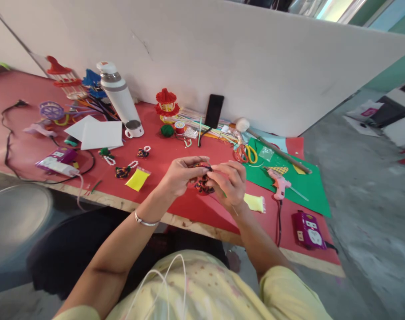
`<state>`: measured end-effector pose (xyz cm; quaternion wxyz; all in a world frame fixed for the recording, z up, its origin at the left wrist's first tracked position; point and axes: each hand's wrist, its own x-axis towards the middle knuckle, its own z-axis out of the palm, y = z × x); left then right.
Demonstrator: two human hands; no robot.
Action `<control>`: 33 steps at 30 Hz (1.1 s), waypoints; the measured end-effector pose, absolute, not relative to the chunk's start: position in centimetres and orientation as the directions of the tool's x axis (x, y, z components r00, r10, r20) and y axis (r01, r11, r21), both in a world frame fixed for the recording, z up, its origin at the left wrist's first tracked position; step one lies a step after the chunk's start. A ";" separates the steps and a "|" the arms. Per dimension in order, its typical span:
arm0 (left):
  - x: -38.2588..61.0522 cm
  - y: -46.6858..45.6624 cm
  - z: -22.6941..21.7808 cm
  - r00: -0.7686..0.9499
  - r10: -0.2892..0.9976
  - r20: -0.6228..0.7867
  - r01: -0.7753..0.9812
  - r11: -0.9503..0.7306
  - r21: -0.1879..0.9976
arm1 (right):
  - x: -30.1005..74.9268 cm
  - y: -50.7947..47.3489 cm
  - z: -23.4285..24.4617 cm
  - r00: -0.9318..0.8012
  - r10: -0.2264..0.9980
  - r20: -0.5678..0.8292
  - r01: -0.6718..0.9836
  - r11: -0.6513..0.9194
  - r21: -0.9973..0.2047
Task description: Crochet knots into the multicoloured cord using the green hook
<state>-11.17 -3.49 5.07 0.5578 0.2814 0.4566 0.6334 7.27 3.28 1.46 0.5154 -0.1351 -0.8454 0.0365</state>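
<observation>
Over the front of the red tabletop, my left hand [179, 177] pinches a dark multicoloured yarn piece [204, 185] from the left. My right hand [232, 181] is closed at the piece's upper right, its fingertips meeting those of the left. Part of the piece is hidden behind my fingers, and any fine thread between them is too small to make out. To the left lie similar yarn ornaments with white bead loops: one multicoloured ornament [122, 172], a smaller one [143, 153] and a green one [105, 153]. A yellow packet [138, 179] sits beside them.
On the right, a pink glue gun [278, 183] and a stick [279, 151] lie on a green sheet [309, 191], near scissors [247, 154] and a purple power strip [309, 230]. A white flask [119, 95], metal cup [134, 129] and phone [214, 110] stand behind.
</observation>
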 end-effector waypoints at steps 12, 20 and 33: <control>-13.3 -3.6 5.9 -0.093 0.973 -0.211 -0.381 0.161 0.911 | 9.7 5.3 6.3 -0.739 0.320 0.593 -0.131 0.795 -0.592; -13.4 -3.4 5.1 0.059 0.973 -0.222 -0.486 0.222 0.845 | 8.9 5.9 3.6 -0.711 0.590 0.383 -0.350 0.176 -0.920; -11.8 -4.3 5.1 -0.053 0.991 -0.123 -0.452 0.086 0.888 | 6.2 2.5 0.3 -0.420 0.892 0.165 -0.501 -0.076 -0.862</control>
